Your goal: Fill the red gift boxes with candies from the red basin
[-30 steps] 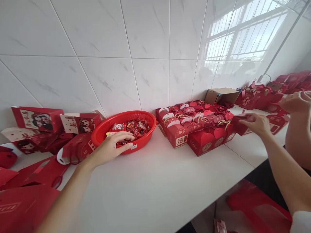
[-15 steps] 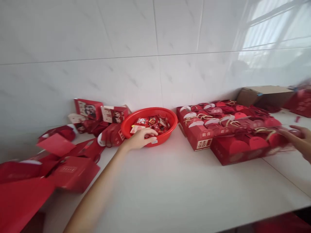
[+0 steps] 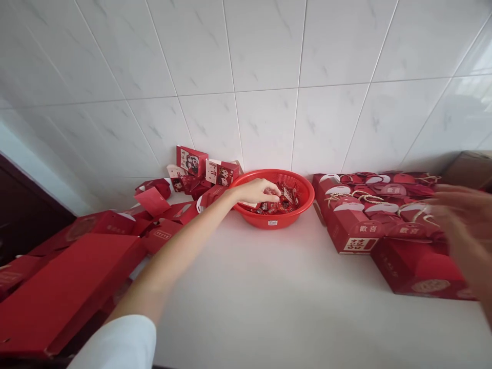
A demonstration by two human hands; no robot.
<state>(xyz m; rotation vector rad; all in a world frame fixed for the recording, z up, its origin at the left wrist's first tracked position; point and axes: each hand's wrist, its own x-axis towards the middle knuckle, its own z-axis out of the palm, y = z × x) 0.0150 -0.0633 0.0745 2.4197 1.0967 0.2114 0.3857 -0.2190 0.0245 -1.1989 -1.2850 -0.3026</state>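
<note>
My left hand (image 3: 257, 191) reaches over the near rim of a red plastic basket (image 3: 292, 219), its fingers loosely bent and apart above the sweets. Small red wrapped sweets (image 3: 289, 197) lie heaped in the basket, with nothing visible in the hand. At the right edge, blurred by motion, my right hand (image 3: 463, 215) hovers over the rows of red gift boxes with its fingers stretched out. Those gift boxes (image 3: 355, 230) have rounded top flaps, twisted cord handles and printed Chinese characters. Whether the right hand touches a box I cannot tell.
Red cartons (image 3: 154, 202) are piled loosely on the left, with a large red box (image 3: 69, 287) nearest me. Small picture boxes (image 3: 192, 161) lean by the tiled wall (image 3: 269, 123). A brown cardboard box (image 3: 467, 169) stands at the far right of the white table (image 3: 269, 287).
My view has turned left and down, so the basket and boxes sit farther right. My left hand stays at the basket. My right hand appears nearer, over the gift boxes.
</note>
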